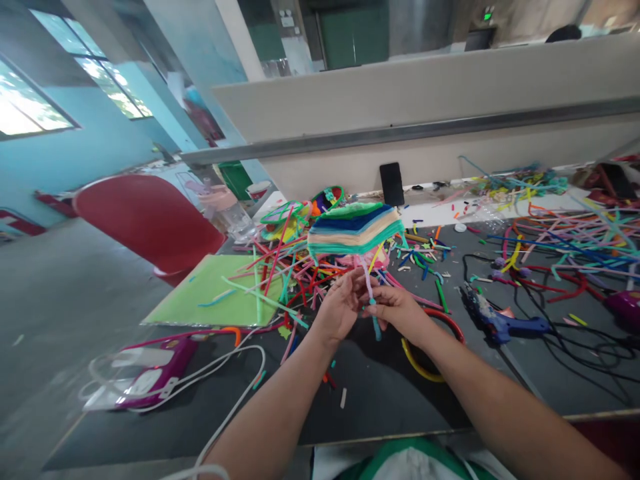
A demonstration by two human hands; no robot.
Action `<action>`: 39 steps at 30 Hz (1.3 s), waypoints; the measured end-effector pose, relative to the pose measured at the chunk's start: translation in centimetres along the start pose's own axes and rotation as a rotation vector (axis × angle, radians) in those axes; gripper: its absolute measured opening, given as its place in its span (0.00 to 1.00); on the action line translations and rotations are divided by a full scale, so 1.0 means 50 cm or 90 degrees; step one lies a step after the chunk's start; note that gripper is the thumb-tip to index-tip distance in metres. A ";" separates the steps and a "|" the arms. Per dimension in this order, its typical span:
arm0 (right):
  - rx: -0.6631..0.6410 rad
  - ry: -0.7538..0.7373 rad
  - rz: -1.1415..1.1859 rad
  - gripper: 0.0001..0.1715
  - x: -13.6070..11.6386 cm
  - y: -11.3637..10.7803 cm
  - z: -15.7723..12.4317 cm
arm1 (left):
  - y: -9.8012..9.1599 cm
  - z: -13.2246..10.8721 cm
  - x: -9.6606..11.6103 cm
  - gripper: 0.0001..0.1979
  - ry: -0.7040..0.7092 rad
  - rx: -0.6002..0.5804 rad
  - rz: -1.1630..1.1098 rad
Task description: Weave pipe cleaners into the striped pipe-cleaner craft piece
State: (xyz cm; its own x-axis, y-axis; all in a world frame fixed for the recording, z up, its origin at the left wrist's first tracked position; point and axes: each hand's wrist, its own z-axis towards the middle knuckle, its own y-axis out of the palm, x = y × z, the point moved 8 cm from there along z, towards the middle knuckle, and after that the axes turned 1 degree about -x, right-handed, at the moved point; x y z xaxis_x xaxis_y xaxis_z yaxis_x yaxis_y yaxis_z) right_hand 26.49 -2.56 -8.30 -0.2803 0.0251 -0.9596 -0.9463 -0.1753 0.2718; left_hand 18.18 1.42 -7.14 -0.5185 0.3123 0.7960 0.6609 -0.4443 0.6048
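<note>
The right hand pinched a pink-and-teal stem over the bench, its teal end pointing down. The left hand had its fingers curled close against the stem; whether they gripped it, one could not tell. The stem's top reached the underside of a striped piece. A green sheet lay to the left, a glue gun to the right.
</note>
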 end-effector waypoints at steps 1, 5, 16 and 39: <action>-0.009 -0.003 -0.001 0.15 0.001 0.002 -0.001 | 0.003 -0.001 -0.004 0.19 -0.020 -0.017 -0.003; -0.040 -0.014 -0.003 0.14 -0.001 0.012 -0.005 | 0.013 -0.010 -0.013 0.28 -0.072 -0.070 -0.004; -0.107 0.002 0.064 0.15 -0.010 0.039 -0.017 | 0.000 -0.022 -0.016 0.35 -0.115 -0.094 0.028; -0.017 0.027 0.045 0.14 0.003 0.017 -0.018 | 0.017 -0.018 -0.024 0.29 -0.120 -0.139 -0.007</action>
State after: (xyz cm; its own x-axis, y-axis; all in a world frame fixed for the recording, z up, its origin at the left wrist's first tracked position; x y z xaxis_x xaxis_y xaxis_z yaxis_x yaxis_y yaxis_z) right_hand 25.78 -3.59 -8.28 -0.3390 -0.0297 -0.9403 -0.9194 -0.2013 0.3379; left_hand 18.91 -0.09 -7.60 -0.4014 0.4601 0.7919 0.5127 -0.6036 0.6106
